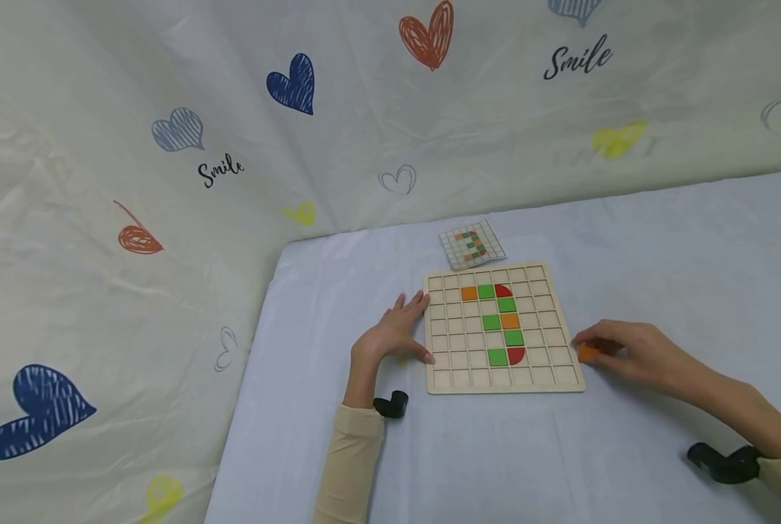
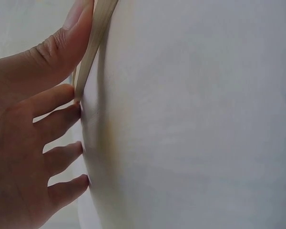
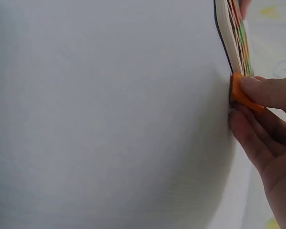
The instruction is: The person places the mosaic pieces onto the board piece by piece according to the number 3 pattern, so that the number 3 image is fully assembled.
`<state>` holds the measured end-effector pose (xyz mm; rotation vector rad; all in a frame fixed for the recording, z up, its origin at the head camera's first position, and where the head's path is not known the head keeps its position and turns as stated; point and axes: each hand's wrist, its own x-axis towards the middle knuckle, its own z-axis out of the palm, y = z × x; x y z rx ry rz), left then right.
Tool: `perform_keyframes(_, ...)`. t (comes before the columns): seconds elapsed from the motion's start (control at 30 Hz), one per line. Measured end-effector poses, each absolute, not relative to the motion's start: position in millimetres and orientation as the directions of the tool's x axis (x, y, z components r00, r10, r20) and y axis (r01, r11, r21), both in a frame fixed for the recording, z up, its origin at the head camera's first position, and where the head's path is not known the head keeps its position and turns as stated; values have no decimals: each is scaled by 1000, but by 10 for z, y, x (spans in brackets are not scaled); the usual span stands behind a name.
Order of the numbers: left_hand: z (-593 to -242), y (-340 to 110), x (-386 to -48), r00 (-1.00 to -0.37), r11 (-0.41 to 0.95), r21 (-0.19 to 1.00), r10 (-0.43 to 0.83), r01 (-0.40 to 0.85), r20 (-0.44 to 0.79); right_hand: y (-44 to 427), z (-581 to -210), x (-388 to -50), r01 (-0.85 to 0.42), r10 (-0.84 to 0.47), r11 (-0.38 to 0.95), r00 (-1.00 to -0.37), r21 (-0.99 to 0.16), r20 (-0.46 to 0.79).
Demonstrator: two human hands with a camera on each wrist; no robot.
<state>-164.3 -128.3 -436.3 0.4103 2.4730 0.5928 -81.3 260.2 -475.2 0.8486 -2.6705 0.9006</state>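
Observation:
A wooden grid board [image 1: 541,375] lies on the white cloth, with green, orange and red tiles in several of its squares. My left hand [image 1: 393,335] rests at the board's left edge, fingers spread and thumb touching the rim; the left wrist view shows the thumb [image 2: 62,52] against that edge. Just off the board's right edge, my right hand [image 1: 632,353] pinches an orange tile [image 1: 587,354] between thumb and fingers. In the right wrist view the orange tile [image 3: 243,93] is tilted, close to the board's side [image 3: 229,33].
Behind the board lies a small pattern card [image 1: 472,244] printed with a similar coloured layout. A white cloth [image 1: 482,466] covers the table. A backdrop with hearts and lettering hangs behind. Black wrist devices [image 1: 391,405] are worn at both sleeves.

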Motion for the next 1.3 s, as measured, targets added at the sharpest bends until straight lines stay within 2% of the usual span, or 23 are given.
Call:
perform_keyframes(0.2,-4365,-1281,-1642,-798,856,490,408,166,-444,2618,-4752,-809,-589,-458,620,-808,-519,370)
perform_keyframes(0.53,-4355,-1273,-1643,-794,854,490,415,173,-444,2639,-4696,-782,-493,-394,645,-869,-583,299)
perform_keyframes(0.8,-4431,-1273,-1681,-790,880,449,385,158,-477,2642,-4677,-765,-442,-382,649,-893,-619,237)
perform_keyframes(1.03,-4511,-1290,-1727,-789,887,440,370,142,-491,2580,-4630,-778,-438,-350,660,-898,-610,266)
perform_keyframes(1.3,-4517,-1287,-1721,-792,883,445,376,149,-481,2518,-4633,-790,-424,-356,624,-902,-657,244)
